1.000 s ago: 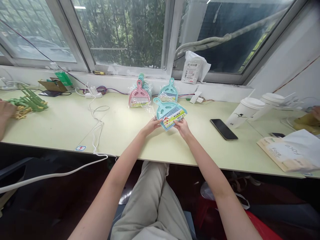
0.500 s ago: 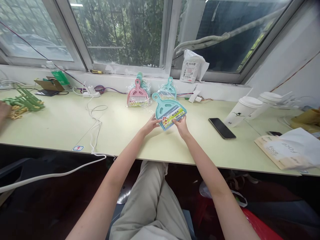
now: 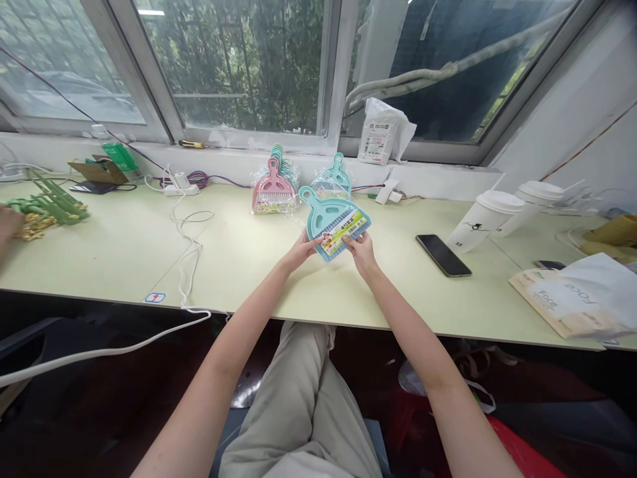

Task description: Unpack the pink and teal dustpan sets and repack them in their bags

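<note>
A turquoise dustpan and brush set [image 3: 328, 216] with a yellow-green label is held tilted above the desk, its handle pointing up and to the left. My left hand [image 3: 302, 250] grips its lower left edge, thumb on the label. On the lower right edge, my right hand [image 3: 361, 251] pinches it, thumb also on the front. Behind it against the wall stands another turquoise dustpan set [image 3: 339, 174] in clear wrap. To the left of that, a pink dustpan set [image 3: 273, 184] fronts a row of turquoise ones in plastic film.
A black phone [image 3: 442, 255], a white lidded cup [image 3: 480, 222] and a paper bag [image 3: 572, 295] are on the right. White cables [image 3: 186, 245] run across the desk [image 3: 239, 265] on the left. Another person's hand [image 3: 7, 222] is at the far left, near green stems [image 3: 54, 199].
The held dustpan set has tilted slightly, its handle shifting a little to the left. Both hands keep their hold on it.
</note>
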`<state>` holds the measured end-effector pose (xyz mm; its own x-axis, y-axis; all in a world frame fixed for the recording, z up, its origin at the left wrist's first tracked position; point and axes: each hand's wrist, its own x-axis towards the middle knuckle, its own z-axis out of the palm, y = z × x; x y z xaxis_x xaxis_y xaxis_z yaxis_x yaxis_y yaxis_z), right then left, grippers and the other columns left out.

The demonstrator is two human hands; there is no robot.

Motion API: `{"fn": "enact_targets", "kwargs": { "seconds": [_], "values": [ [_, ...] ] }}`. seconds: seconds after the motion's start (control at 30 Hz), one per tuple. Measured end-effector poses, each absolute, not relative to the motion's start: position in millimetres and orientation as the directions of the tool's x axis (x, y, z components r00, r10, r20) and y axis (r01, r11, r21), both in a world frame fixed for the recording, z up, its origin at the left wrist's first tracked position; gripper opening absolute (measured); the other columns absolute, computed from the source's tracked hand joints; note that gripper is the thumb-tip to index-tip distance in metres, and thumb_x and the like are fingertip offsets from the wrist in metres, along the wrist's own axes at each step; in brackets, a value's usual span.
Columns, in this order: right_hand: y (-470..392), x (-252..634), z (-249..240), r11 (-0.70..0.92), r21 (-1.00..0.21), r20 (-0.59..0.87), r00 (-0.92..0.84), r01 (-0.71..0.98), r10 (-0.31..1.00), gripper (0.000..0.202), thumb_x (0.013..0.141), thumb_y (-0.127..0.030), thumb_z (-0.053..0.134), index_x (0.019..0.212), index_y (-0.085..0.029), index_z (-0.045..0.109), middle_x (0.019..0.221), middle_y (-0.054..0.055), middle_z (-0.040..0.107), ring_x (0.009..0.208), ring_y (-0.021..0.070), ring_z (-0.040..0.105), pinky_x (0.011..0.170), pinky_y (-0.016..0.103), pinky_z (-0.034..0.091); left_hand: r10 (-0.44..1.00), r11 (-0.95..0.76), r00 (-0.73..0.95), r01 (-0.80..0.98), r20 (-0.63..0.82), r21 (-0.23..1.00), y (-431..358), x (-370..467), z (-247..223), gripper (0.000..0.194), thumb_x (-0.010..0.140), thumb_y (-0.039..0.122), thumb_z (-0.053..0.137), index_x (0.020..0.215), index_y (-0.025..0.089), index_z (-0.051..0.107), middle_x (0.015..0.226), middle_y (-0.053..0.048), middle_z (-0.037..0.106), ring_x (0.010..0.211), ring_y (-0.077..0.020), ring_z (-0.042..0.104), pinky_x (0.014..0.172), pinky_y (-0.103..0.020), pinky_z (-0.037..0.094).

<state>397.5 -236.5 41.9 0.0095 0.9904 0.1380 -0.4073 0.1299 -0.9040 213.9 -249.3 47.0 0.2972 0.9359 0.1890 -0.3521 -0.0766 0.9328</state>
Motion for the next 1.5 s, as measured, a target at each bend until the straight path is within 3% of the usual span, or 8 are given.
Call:
{"fn": "enact_targets", "kwargs": {
  "seconds": [0.17, 0.43, 0.77, 1.0, 1.17, 1.33, 1.5],
  "values": [
    [-236, 402, 44, 0.086, -0.910, 0.126, -0.072, -0.405, 0.989, 0.042, 0.057, -0.028, 0.083, 0.088, -0.023, 0.055, 0.097, 0.002, 0.071, 0.098, 0.0216, 0.066, 0.087, 0.038, 0.058, 0.932, -0.088, 0.308, -0.320, 0.191, 0.943, -256, 214, 53, 0.072, 0.073, 0.034, 0.074, 0.136, 0.026, 0.041, 0.134, -0.010, 0.055, 0.120, -0.0284, 0.055, 0.101, -0.048, 0.043],
    [-232, 404, 41, 0.136, -0.869, 0.134, 0.037, -0.475, 0.990, 0.043, 0.055, -0.024, 0.083, 0.089, -0.022, 0.058, 0.093, 0.001, 0.072, 0.094, 0.0201, 0.068, 0.085, 0.035, 0.058, 0.901, 0.028, 0.431, -0.171, 0.049, 0.985, -264, 222, 54, 0.066, 0.075, 0.038, 0.071, 0.133, 0.024, 0.043, 0.137, -0.013, 0.051, 0.120, -0.0279, 0.054, 0.095, -0.046, 0.048],
    [-227, 407, 40, 0.012, -0.882, 0.068, -0.100, -0.471, 0.993, 0.046, 0.048, -0.010, 0.083, 0.083, -0.022, 0.057, 0.084, -0.001, 0.072, 0.085, 0.0193, 0.069, 0.085, 0.036, 0.059, 0.946, -0.018, 0.312, -0.222, 0.088, 0.975, -254, 219, 48, 0.055, 0.073, 0.038, 0.072, 0.120, 0.019, 0.052, 0.124, -0.011, 0.060, 0.110, -0.0252, 0.060, 0.093, -0.044, 0.049],
    [-230, 399, 38, 0.001, -0.859, 0.036, -0.058, -0.512, 0.998, 0.035, 0.059, -0.009, 0.077, 0.086, -0.021, 0.059, 0.088, -0.001, 0.072, 0.089, 0.0181, 0.069, 0.087, 0.034, 0.057, 0.949, -0.059, 0.297, -0.161, 0.106, 0.985, -254, 221, 47, 0.058, 0.070, 0.037, 0.073, 0.121, 0.021, 0.050, 0.121, -0.009, 0.061, 0.105, -0.0244, 0.061, 0.087, -0.041, 0.051],
    [-232, 396, 41, -0.008, -0.838, 0.033, -0.065, -0.546, 0.997, 0.035, 0.058, -0.006, 0.075, 0.086, -0.020, 0.060, 0.087, -0.001, 0.072, 0.084, 0.0149, 0.069, 0.078, 0.026, 0.058, 0.961, -0.092, 0.244, -0.156, 0.128, 0.984, -252, 220, 45, 0.061, 0.065, 0.031, 0.075, 0.119, 0.020, 0.049, 0.119, -0.009, 0.062, 0.104, -0.0247, 0.061, 0.082, -0.039, 0.051],
    [-230, 404, 50, -0.047, -0.801, -0.048, -0.014, -0.597, 0.999, 0.015, 0.073, -0.024, 0.070, 0.084, -0.019, 0.061, 0.078, 0.000, 0.071, 0.071, 0.0144, 0.068, 0.067, 0.026, 0.059, 0.959, -0.081, 0.259, -0.149, 0.118, 0.985, -251, 219, 45, 0.064, 0.064, 0.032, 0.075, 0.120, 0.020, 0.047, 0.119, -0.009, 0.062, 0.106, -0.0263, 0.060, 0.082, -0.039, 0.050],
    [-225, 413, 48, -0.031, -0.783, -0.130, 0.115, -0.621, 0.985, 0.011, 0.074, -0.025, 0.068, 0.079, -0.018, 0.062, 0.069, -0.002, 0.068, 0.063, 0.0129, 0.066, 0.060, 0.025, 0.058, 0.943, -0.090, 0.314, -0.080, 0.111, 0.993, -252, 218, 42, 0.070, 0.065, 0.037, 0.074, 0.126, 0.023, 0.043, 0.120, -0.008, 0.062, 0.109, -0.0273, 0.058, 0.082, -0.038, 0.048]
  ]
}}
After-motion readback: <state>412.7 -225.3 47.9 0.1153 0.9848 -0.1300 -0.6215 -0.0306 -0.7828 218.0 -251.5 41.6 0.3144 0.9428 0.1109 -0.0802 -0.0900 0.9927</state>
